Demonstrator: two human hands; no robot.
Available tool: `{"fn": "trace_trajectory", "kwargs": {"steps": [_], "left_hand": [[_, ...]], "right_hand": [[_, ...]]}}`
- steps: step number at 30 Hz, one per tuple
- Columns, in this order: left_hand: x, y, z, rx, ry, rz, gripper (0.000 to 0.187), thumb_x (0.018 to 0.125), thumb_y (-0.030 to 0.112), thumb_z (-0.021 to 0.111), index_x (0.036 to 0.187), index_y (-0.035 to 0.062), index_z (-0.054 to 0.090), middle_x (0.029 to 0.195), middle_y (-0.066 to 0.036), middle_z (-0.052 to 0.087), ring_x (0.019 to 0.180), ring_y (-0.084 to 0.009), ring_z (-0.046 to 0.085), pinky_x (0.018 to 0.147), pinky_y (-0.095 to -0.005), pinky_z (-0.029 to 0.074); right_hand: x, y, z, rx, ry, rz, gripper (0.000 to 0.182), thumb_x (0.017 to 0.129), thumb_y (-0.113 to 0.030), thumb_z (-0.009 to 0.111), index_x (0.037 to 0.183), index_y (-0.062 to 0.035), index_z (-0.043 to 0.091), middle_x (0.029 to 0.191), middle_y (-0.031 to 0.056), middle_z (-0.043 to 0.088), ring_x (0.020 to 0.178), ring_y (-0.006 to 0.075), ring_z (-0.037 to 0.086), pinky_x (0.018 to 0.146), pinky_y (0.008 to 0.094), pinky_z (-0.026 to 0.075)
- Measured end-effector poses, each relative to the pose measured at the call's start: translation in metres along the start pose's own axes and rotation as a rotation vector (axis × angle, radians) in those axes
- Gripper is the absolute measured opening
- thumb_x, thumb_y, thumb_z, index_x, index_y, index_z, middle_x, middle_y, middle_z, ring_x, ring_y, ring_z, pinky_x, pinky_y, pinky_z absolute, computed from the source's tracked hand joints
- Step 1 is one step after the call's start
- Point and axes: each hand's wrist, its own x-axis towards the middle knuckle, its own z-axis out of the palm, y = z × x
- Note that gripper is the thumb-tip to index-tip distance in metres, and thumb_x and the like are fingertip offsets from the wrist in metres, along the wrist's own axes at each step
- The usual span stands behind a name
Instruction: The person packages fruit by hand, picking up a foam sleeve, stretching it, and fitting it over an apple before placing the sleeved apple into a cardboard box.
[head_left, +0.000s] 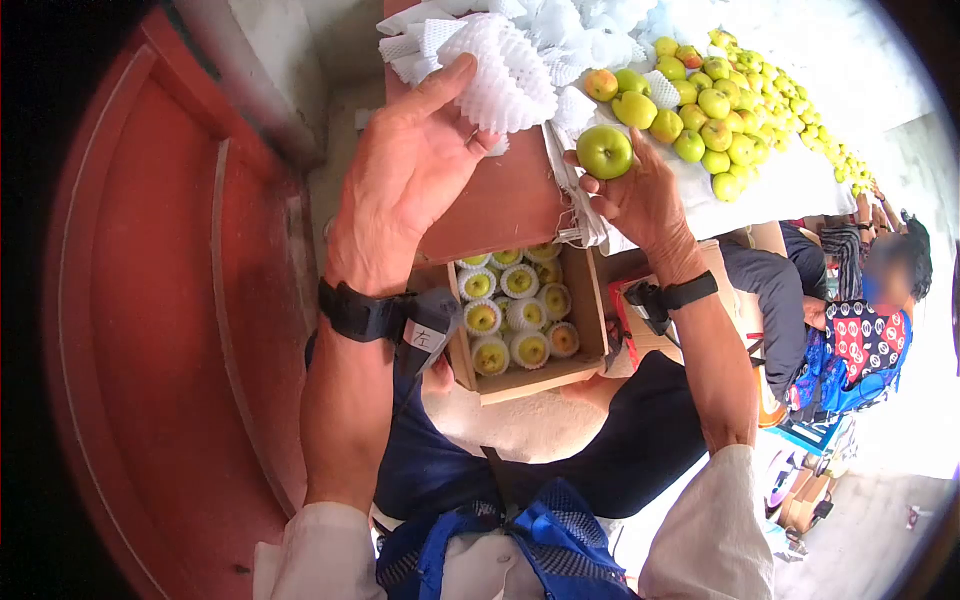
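Observation:
Between the thumb and fingers of my left hand point(415, 150) is a white foam net sleeve point(505, 75), spread wide. My right hand point(640, 195) holds a green apple point(604, 152) at its fingertips, a little apart from the sleeve. More white foam nets point(570, 35) lie heaped behind my left hand. Many loose green and yellow apples point(715, 103) rest on a white cloth to the right. Below my hands, a cardboard box point(598, 310) holds several apples in foam sleeves point(520, 282).
A red-brown table point(500, 205) stands beyond the box, which sits between my legs. A red door point(170, 250) is at the left. Another person point(860, 335) sits at the right, hands near the far apples. Boxes and bags point(800, 495) lie at the lower right.

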Motion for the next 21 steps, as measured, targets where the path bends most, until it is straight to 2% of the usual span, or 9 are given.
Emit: {"fn": "trace_trajectory", "kwargs": {"steps": [1,4,7,9,12,14,15,18,21], "left_hand": [[0.000,0.000,0.000,0.001,0.008,-0.002,0.041,0.094,0.017,0.074,0.130,0.0071,0.058,0.130,-0.005,0.061,0.119,-0.0191,0.054,0.092,-0.0348,0.043],[0.003,0.000,-0.003,-0.002,0.014,-0.002,0.040,0.095,0.017,0.073,0.130,0.0072,0.057,0.130,-0.005,0.061,0.119,-0.0187,0.054,0.092,-0.0345,0.043],[0.005,-0.001,-0.006,-0.004,0.018,0.013,0.039,0.095,0.017,0.072,0.130,0.0073,0.057,0.129,-0.005,0.061,0.118,-0.0183,0.054,0.092,-0.0347,0.043],[0.006,0.001,-0.005,-0.081,0.045,-0.035,0.040,0.091,0.005,0.074,0.125,0.0198,0.059,0.123,0.000,0.062,0.114,-0.0171,0.057,0.083,-0.0358,0.045],[0.007,0.001,-0.003,-0.079,0.067,-0.026,0.039,0.091,0.005,0.074,0.125,0.0177,0.060,0.122,0.000,0.063,0.114,-0.0169,0.058,0.085,-0.0357,0.046],[0.005,-0.001,-0.002,-0.048,0.051,-0.003,0.039,0.093,0.009,0.074,0.128,0.0125,0.058,0.126,-0.003,0.062,0.117,-0.0176,0.056,0.090,-0.0354,0.044],[0.004,-0.001,-0.002,-0.019,0.035,0.020,0.041,0.094,0.013,0.073,0.131,0.0072,0.057,0.130,-0.005,0.061,0.120,-0.0183,0.054,0.094,-0.0351,0.042],[0.006,-0.001,-0.005,-0.029,0.026,0.008,0.042,0.094,0.012,0.073,0.132,0.0071,0.056,0.131,-0.006,0.060,0.122,-0.0189,0.053,0.096,-0.0358,0.042],[0.006,0.000,-0.005,-0.033,0.027,-0.004,0.043,0.094,0.011,0.073,0.133,0.0070,0.056,0.131,-0.006,0.060,0.123,-0.0194,0.053,0.098,-0.0365,0.042]], "right_hand": [[0.000,0.002,-0.002,0.005,0.001,0.007,0.053,0.107,-0.047,0.042,0.131,-0.0007,0.050,0.118,0.0215,0.063,0.077,0.0213,0.061,0.052,0.0229,0.047],[-0.001,0.010,-0.005,-0.209,0.056,-0.020,0.045,0.101,-0.034,0.060,0.130,-0.0014,0.052,0.117,0.0131,0.064,0.080,0.0154,0.061,0.050,0.0217,0.039],[-0.001,0.010,0.002,-0.396,0.161,0.011,0.041,0.100,-0.030,0.063,0.128,-0.0024,0.055,0.114,0.0110,0.065,0.079,0.0146,0.059,0.052,0.0208,0.038],[-0.001,0.008,0.012,-0.488,0.172,0.027,0.039,0.097,-0.028,0.064,0.124,-0.0005,0.057,0.102,0.0068,0.066,0.078,0.0110,0.060,0.051,0.0205,0.036],[0.000,0.008,0.019,-0.771,0.116,0.062,0.039,0.095,-0.029,0.067,0.119,-0.0001,0.061,0.094,0.0043,0.065,0.076,0.0094,0.062,0.052,0.0210,0.037],[-0.001,0.017,0.032,-1.016,0.231,0.040,0.043,0.093,-0.032,0.068,0.121,0.0002,0.062,0.092,0.0037,0.065,0.073,0.0090,0.062,0.053,0.0210,0.039],[0.002,0.020,0.033,-1.013,0.231,0.041,0.043,0.093,-0.032,0.068,0.121,0.0002,0.062,0.092,0.0037,0.065,0.073,0.0090,0.062,0.053,0.0210,0.039],[0.013,0.029,0.030,-1.083,0.163,0.104,0.048,0.092,-0.033,0.070,0.127,-0.0004,0.061,0.095,0.0057,0.067,0.073,0.0103,0.064,0.056,0.0228,0.044],[0.026,0.042,0.017,-1.120,0.094,0.030,0.053,0.088,-0.029,0.074,0.125,0.0064,0.061,0.095,0.0105,0.069,0.069,0.0174,0.067,0.063,0.0299,0.053]]}}
